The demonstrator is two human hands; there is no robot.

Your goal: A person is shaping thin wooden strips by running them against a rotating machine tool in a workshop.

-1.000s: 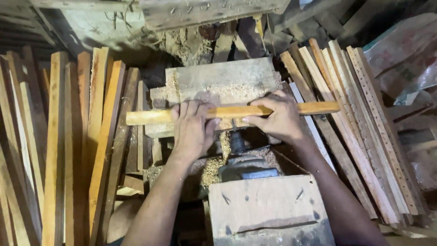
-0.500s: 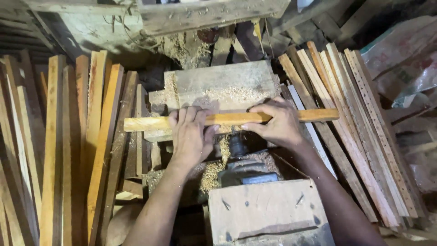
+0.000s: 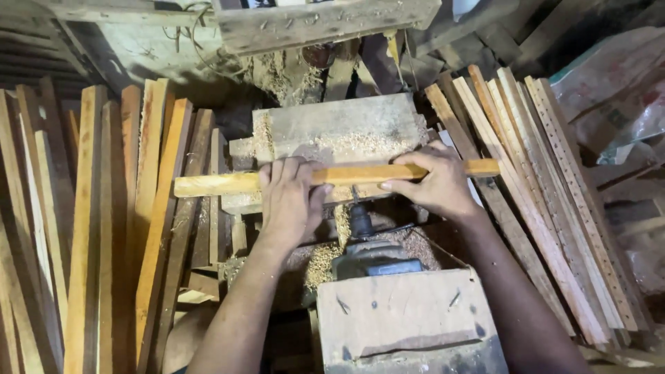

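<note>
While both hands pressed down, I noted that the wooden strip [image 3: 228, 184] lay crosswise, its long axis running left to right over the sawdust-strewn wooden block [image 3: 332, 131]. The left hand [image 3: 289, 204] lay flat across the strip near its middle, fingers [image 3: 287, 173] extended and draped over the far edge rather than curled under. The right hand [image 3: 433, 183] sat just to the right, fingers closed narrowly on the strip, thumb on the near side. Between the two hands, directly on the near side of the strip, stood the dark spindle of the motor unit [image 3: 361, 221]; whether its tip touched the wood I could not tell. Each hand was already on the strip, so neither was nearer. Upright wooden slats [image 3: 90, 228] stood stacked left, and drilled slats [image 3: 554, 208] leaned right.
</note>
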